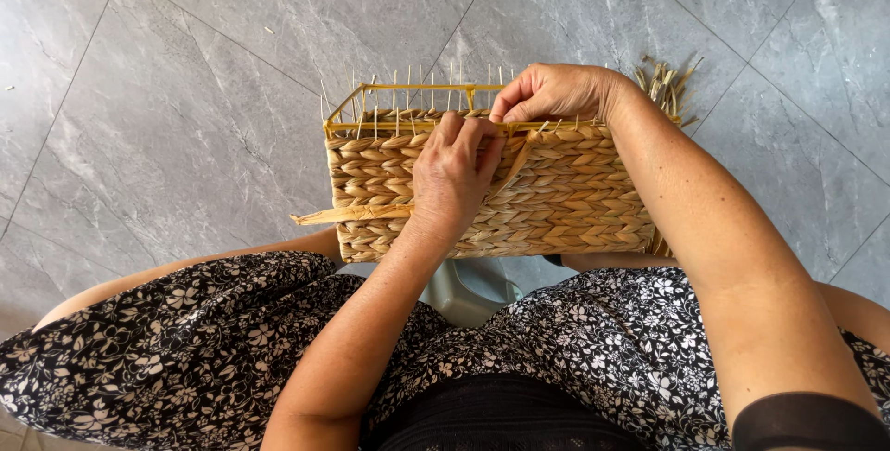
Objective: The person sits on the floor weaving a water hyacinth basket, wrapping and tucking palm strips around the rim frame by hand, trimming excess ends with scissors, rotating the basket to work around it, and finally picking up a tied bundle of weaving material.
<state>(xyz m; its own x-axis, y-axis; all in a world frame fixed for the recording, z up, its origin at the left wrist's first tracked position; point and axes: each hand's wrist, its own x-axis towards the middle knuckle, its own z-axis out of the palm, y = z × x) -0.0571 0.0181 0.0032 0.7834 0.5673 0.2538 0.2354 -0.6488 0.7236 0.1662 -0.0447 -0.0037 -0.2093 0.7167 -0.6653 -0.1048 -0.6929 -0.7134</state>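
Observation:
A rectangular basket (575, 201) of braided straw-coloured fibre rests on its side against my knees. Thin yellow frame wires (417, 89) and upright stakes stick out along its far rim. My left hand (454, 173) lies across the woven wall and grips a flat fibre strand (348, 215) that trails out to the left. My right hand (556, 91) pinches the strand's other part at the top rim, fingers closed between the stakes. A tuft of loose fibre ends (663, 85) pokes up behind my right wrist.
Grey marble-patterned floor tiles (185, 89) lie all around. My lap is covered by a black dress with a white flower print (185, 340). A pale grey stool edge (468, 289) shows between my knees under the basket.

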